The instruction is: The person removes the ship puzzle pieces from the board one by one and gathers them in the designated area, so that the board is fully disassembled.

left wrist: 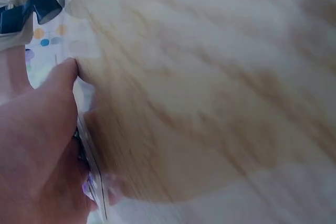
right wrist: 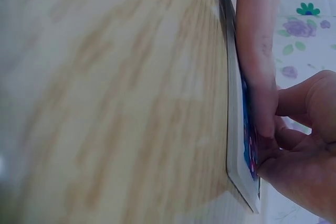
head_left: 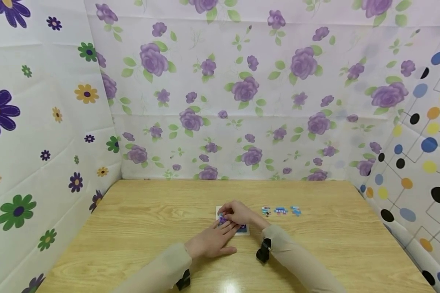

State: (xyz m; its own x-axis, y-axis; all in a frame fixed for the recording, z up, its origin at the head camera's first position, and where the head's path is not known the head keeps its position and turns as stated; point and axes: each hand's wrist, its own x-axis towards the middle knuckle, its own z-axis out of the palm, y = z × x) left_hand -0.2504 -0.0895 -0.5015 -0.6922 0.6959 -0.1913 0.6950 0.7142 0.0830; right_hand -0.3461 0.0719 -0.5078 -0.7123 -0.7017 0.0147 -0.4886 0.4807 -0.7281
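A flat puzzle board [head_left: 243, 232] with a white border and a blue and purple picture lies on the table, mostly covered by both hands. My left hand [head_left: 214, 240] rests across its near left part with fingers straight and thumb spread. In the left wrist view, the left hand [left wrist: 39, 145] lies along the board's edge. My right hand [head_left: 238, 212] reaches over from the right, with curled fingers and thumb at a small purple and blue puzzle piece [head_left: 222, 219] on the board's left side. In the right wrist view, the right hand's [right wrist: 302, 145] fingertips meet low at the board [right wrist: 233, 129].
Three small groups of colourful pieces lie in a row right of the board: the left group [head_left: 265, 211], the middle one [head_left: 280, 211] and the right one [head_left: 295, 210]. The wooden table [head_left: 154, 215] is bordered by patterned cloth walls [head_left: 223, 101].
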